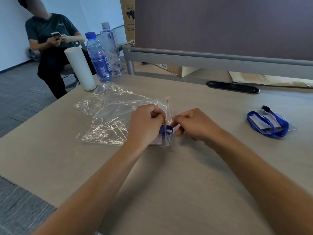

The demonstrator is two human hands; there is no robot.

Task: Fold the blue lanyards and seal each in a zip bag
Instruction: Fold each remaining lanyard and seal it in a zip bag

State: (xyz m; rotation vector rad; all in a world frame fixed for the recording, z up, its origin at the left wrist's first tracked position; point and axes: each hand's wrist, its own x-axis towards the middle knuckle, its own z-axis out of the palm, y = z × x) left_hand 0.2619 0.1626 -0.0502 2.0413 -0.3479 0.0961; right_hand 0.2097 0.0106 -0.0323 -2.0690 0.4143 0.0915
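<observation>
Left hand (146, 123): fingers curled, pinching the bag's (166, 114) red-striped mouth.
Right hand (193, 123): fingers curled, pinching the same mouth from 3 o'clock.
Lanyard (166, 130): folded, partly in the bag, desk (169, 184) centre.
Spare bags (108, 116): at 9 o'clock.
Second lanyard (268, 123): at 3 o'clock, well apart.

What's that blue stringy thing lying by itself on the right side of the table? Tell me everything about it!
It's a blue lanyard, a flat ribbon strap that looks like woven fabric, loosely coiled in overlapping loops. A dark clip shows at its far end. It lies tangled with a clear plastic badge sleeve holding white cards, some loops passing over the cards. It rests flat on the pale wooden table, right of both hands. Nothing else touches it, and it is not in a bag yet.
</observation>
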